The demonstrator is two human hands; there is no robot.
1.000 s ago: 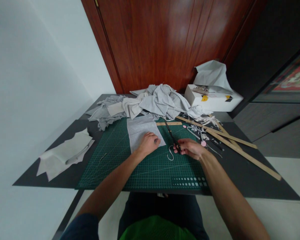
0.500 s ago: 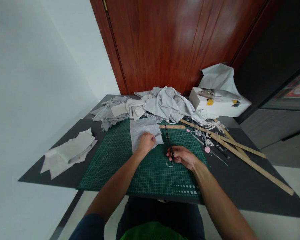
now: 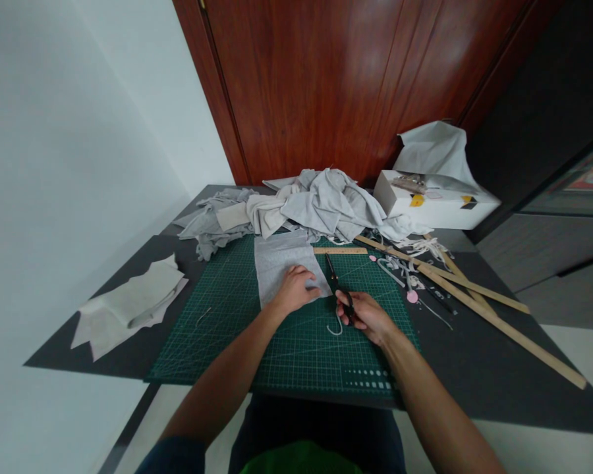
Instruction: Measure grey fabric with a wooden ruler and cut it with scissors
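A light grey piece of fabric [image 3: 279, 255] lies flat on the green cutting mat [image 3: 291, 359]. On its lower right part rests my left hand [image 3: 296, 289], open, thumb apart from the other fingers. My right hand [image 3: 368, 315] is closed around the handles of black scissors [image 3: 332, 271], whose blades point away from me just right of the fabric's edge. Below the scissors a thin curled pale strip [image 3: 335, 332] lies on the mat, close to my right fingers.
Crumpled grey and white cloth [image 3: 331, 204] is heaped at the back, beside a white box [image 3: 435, 205]. Long wooden rulers [image 3: 499, 324] cross on the right, near cords and a pink disc [image 3: 412, 297]. Folded pale fabric [image 3: 128, 306] lies at left, and a short ruler [image 3: 340, 251] behind the scissors.
My left hand has gone from curled to spread, a little nearer me. The fabric's lower right corner lies flatter and further right. My right hand has shifted slightly right with the scissors.
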